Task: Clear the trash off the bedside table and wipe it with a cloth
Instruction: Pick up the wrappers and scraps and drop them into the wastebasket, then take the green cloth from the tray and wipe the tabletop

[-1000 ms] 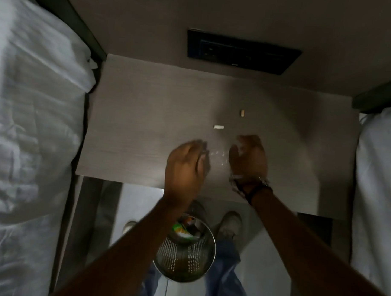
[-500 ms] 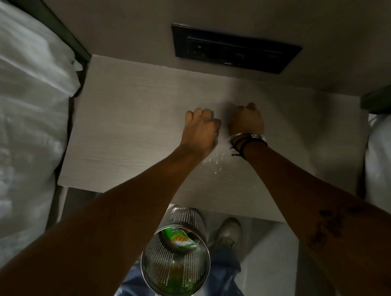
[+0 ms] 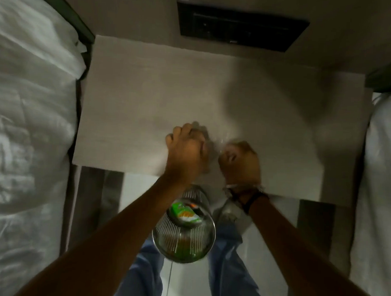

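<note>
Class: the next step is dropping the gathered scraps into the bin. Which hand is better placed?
Probably left. The left hand sits at the table's front edge, almost directly above the bin; the right hand is further off.

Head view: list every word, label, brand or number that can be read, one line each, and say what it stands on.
None can be read.
Green and orange packet in the metal bin: it carries print, too blurred to read.
Dark wall panel above the bedside table: a small pale mark near its lower edge, too small to read.
Left hand and right hand: no text visible.
</note>
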### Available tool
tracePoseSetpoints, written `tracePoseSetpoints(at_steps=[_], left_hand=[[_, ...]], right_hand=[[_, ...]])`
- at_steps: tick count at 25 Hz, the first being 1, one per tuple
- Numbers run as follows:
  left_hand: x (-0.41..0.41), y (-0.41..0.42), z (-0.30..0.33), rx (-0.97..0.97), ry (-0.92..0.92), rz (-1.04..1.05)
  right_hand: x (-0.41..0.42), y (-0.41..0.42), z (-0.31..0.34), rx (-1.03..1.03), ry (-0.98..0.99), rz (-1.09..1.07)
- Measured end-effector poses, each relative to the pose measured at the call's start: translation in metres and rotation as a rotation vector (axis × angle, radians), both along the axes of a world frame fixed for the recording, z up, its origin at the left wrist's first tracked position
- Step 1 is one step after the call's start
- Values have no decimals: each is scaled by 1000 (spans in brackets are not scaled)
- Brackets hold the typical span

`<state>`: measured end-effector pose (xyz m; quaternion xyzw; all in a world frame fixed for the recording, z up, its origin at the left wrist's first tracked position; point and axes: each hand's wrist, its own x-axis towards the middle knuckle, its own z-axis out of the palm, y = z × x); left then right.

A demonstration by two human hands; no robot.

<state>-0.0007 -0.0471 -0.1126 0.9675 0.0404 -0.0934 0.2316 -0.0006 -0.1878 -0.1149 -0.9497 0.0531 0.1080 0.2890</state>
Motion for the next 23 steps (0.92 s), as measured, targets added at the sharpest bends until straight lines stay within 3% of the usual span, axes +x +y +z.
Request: tracePoseSetpoints(at_steps=[2,5,7,9,12,14,16,19,21,23], left_hand=[[-72,15,0,-33,92,70],[-168,26,-9,-40,323,117],[-194,25,-18,-79,418,149],[-198,30,-18,-176,408,223],[-193,58,3,-293,229,349],[-180,87,33,-356,8,398],[-156,131,67,-188,-299,396],[-108,217,119,-2,-568,506],[-81,289,147,57,-676,612],[-57,359,165,132,-649,710]], right_hand=[[-69,12,3,52,83,51],[-155,29,-8,90,418,41],[-180,35,-17,76,567,36],[-179,36,-19,13,571,132],[-142,48,0,-42,377,172],[-106,74,25,3,222,176],[-72,124,54,57,55,218],[-34,221,99,185,-187,336],[-16,298,128,247,-253,474],[-1,368,153,392,-262,472]])
